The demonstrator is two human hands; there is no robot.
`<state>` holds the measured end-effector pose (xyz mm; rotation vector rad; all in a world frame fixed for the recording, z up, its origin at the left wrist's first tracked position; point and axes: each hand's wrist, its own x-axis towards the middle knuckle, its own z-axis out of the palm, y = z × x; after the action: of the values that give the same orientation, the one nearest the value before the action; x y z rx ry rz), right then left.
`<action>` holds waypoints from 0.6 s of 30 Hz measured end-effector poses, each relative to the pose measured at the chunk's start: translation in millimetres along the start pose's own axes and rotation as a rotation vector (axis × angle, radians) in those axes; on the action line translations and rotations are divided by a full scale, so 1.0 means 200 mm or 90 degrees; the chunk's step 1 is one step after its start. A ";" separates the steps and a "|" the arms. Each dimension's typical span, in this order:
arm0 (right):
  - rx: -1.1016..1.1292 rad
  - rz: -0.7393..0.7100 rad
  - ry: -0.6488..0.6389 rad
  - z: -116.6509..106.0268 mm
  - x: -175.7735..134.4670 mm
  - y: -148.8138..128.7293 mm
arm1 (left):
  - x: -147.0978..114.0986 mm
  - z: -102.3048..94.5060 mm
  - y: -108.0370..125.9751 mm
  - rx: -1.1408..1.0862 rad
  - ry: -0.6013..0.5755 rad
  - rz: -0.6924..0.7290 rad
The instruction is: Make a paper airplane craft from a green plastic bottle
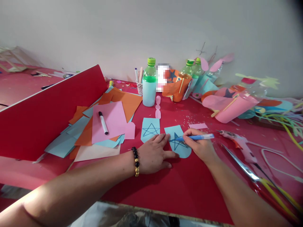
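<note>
My right hand (200,145) grips a blue pen (201,137), its tip resting on a light blue paper piece (184,153) with a rounded lower end. A star drawn in dark lines, partly coloured in, covers that piece. Fingers spread, my left hand (156,154) lies flat and steadies the paper's left edge. Just beyond it is a second light blue piece (150,127) with an outlined star. Behind both stands a bottle (149,91) wrapped in light blue paper, with a green cap. A small pink scalloped strip (158,108) lies beside the bottle.
Coloured sheets (110,121) with a black-capped marker (103,123) pile up at left, before a red board (54,116). At right are a glue gun (239,143), large scissors (251,173) and a pink-wrapped bottle (236,107). A pen cup (139,87) and decorated bottles (189,75) stand along the wall.
</note>
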<state>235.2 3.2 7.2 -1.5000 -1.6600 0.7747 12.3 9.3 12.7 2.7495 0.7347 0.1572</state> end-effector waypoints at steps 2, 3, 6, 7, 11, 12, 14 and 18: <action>0.002 0.001 -0.001 0.00 0.00 0.00 | 0.00 0.00 0.00 0.000 0.000 0.000; 0.004 0.001 -0.007 0.00 0.00 0.00 | 0.00 0.00 0.00 0.000 0.002 0.001; -0.001 0.002 -0.012 0.00 0.00 -0.01 | 0.00 0.01 0.00 -0.002 0.009 0.004; -0.003 0.002 -0.009 0.00 0.00 -0.01 | 0.00 0.01 0.00 -0.003 0.010 0.004; 0.007 -0.007 -0.027 0.01 -0.01 -0.01 | 0.00 0.01 -0.01 -0.011 0.008 0.001; 0.008 -0.010 -0.035 0.01 -0.01 -0.02 | 0.00 0.01 -0.01 -0.013 0.007 0.001; 0.002 -0.009 -0.039 0.00 -0.01 -0.02 | 0.00 0.01 0.00 -0.016 0.006 0.001; -0.007 -0.003 -0.016 0.00 -0.01 -0.01 | 0.00 0.00 0.00 -0.012 0.002 -0.002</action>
<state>233.9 1.0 8.5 -1.4988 -1.6879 0.7852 11.4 8.9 11.8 2.7309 0.7350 0.1659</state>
